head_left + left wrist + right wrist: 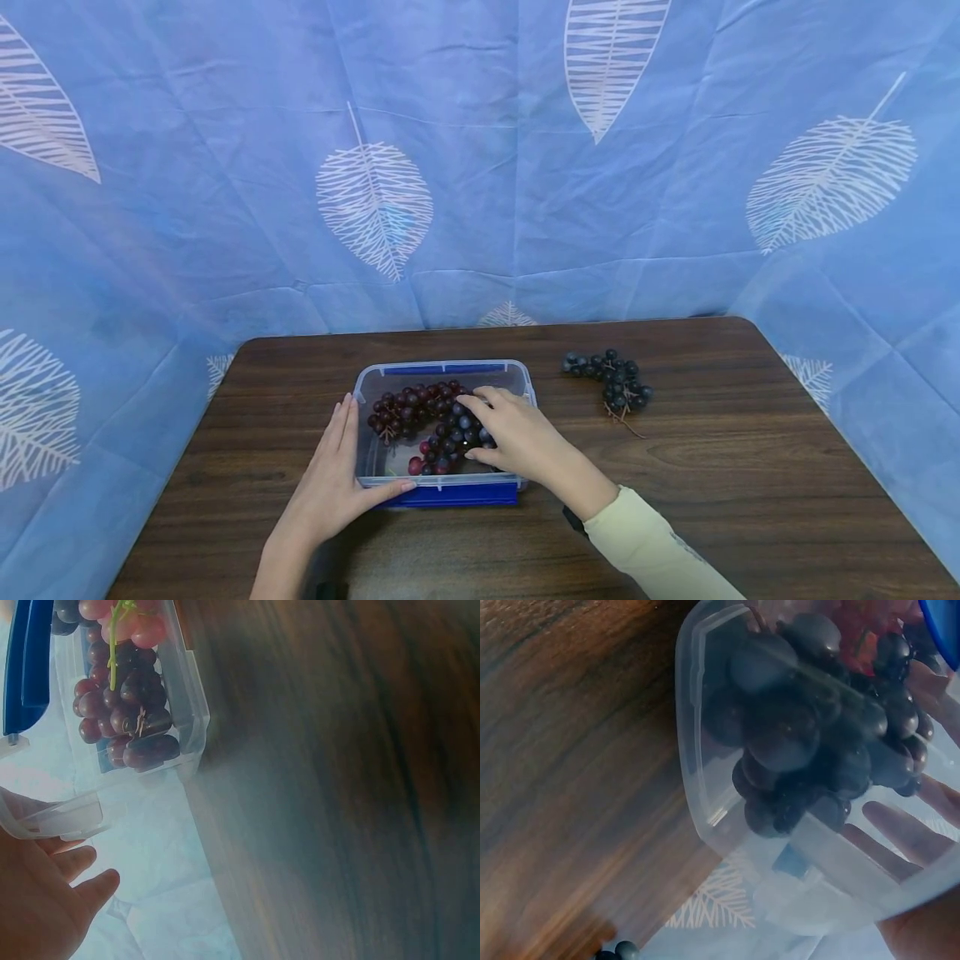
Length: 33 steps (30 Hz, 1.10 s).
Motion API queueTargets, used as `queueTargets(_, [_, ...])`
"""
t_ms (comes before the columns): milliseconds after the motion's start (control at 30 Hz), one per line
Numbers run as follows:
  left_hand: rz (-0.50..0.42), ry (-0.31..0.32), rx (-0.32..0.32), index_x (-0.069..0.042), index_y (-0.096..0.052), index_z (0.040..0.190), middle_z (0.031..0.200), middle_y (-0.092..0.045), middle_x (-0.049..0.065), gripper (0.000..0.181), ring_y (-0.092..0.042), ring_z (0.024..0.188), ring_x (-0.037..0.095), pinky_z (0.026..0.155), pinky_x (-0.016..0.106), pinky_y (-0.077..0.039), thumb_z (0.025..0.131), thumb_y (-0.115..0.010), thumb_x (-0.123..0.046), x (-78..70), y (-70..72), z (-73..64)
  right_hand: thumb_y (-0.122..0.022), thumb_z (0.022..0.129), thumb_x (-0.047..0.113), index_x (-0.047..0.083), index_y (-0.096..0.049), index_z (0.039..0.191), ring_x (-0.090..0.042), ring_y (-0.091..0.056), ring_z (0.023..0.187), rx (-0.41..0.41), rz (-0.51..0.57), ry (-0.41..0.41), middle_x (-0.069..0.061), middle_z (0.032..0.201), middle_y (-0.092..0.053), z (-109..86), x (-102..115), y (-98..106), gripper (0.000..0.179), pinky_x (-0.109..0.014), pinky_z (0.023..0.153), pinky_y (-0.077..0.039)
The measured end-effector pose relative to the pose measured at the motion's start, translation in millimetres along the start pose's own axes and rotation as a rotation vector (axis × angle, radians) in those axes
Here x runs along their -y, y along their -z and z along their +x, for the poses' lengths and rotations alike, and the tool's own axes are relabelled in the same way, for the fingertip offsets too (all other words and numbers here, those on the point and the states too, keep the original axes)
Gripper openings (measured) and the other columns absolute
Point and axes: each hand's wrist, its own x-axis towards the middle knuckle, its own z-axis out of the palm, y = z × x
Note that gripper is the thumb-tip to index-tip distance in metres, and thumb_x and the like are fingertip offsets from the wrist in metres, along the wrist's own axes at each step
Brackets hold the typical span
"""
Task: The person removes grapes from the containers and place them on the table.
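A clear plastic box [358, 454] with blue latches holds a dark red bunch of grapes [408, 408], a black bunch of grapes [450, 437] and a few pinkish-red grapes [416, 466]. My left hand [330, 479] rests against the box's left side, its fingers straight along the wall and its thumb on the front rim. Inside the right part of the box, my right hand [517, 433] holds the black bunch between thumb and fingers. Through the clear wall, the right wrist view shows the black grapes [784, 735] with fingertips beside them. A green stem [114, 645] shows in the left wrist view.
Another black bunch of grapes [618, 379] with a brown stem lies on the dark wooden table [712, 467], to the right of the box. Behind the table hangs a blue cloth [480, 208] with white leaf patterns.
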Motion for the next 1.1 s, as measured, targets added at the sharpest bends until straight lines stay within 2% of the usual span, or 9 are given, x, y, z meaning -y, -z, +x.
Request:
queueTargets(267, [0.006, 0.007, 0.006, -0.002, 0.000, 0.169, 0.175, -0.001, 0.026, 0.138, -0.009, 0.159, 0.053, 0.120, 0.074, -0.024, 0.081, -0.076, -0.075, -0.7, 0.1, 0.3, -0.084, 0.092, 0.040, 0.012, -0.053, 0.155, -0.038, -0.060, 0.134, 0.055, -0.012, -0.005, -0.017, 0.149, -0.057, 9.6, 0.7, -6.5, 0.075, -0.053, 0.106, -0.054])
queueTargets(500, [0.001, 0.011, 0.009, -0.002, 0.001, 0.169, 0.175, -0.001, 0.026, 0.137, -0.009, 0.159, 0.053, 0.119, 0.075, -0.025, 0.082, -0.076, -0.074, -0.6, -0.1, 0.2, -0.084, 0.091, 0.044, 0.017, -0.052, 0.156, -0.034, -0.064, 0.128, 0.077, -0.072, 0.025, -0.015, 0.146, -0.060, 17.6, 4.0, -12.8, 0.077, -0.054, 0.100, -0.058])
queueTargets(700, [0.003, 0.003, -0.001, 0.000, -0.002, 0.169, 0.175, -0.003, 0.027, 0.137, -0.010, 0.159, 0.053, 0.119, 0.074, -0.026, 0.082, -0.077, -0.073, 0.4, -1.7, 0.7, -0.087, 0.087, 0.044, 0.020, -0.054, 0.155, -0.033, -0.066, 0.125, 0.123, -0.067, -0.002, -0.014, 0.144, -0.061, 22.2, 5.9, -14.8, 0.079, -0.053, 0.097, -0.059])
queueTargets(867, [-0.001, 0.000, -0.006, -0.001, -0.001, 0.169, 0.175, -0.002, 0.026, 0.137, -0.010, 0.159, 0.053, 0.119, 0.074, -0.025, 0.082, -0.077, -0.073, 0.5, -1.7, 0.7, -0.087, 0.089, 0.040, 0.020, -0.058, 0.150, -0.031, -0.068, 0.117, 0.134, -0.052, -0.005, -0.015, 0.138, -0.063, 24.3, 5.7, -17.2, 0.070, -0.047, 0.087, -0.062])
queueTargets(1100, [-0.015, -0.003, -0.006, -0.003, 0.001, 0.169, 0.175, -0.002, 0.026, 0.137, -0.010, 0.159, 0.053, 0.118, 0.076, -0.026, 0.082, -0.077, -0.073, -0.3, -1.7, -0.4, -0.083, 0.094, 0.034, 0.019, -0.062, 0.144, -0.030, -0.068, 0.109, 0.133, -0.062, -0.008, -0.015, 0.132, -0.064, 25.6, 5.6, -19.7, 0.056, -0.045, 0.082, -0.062])
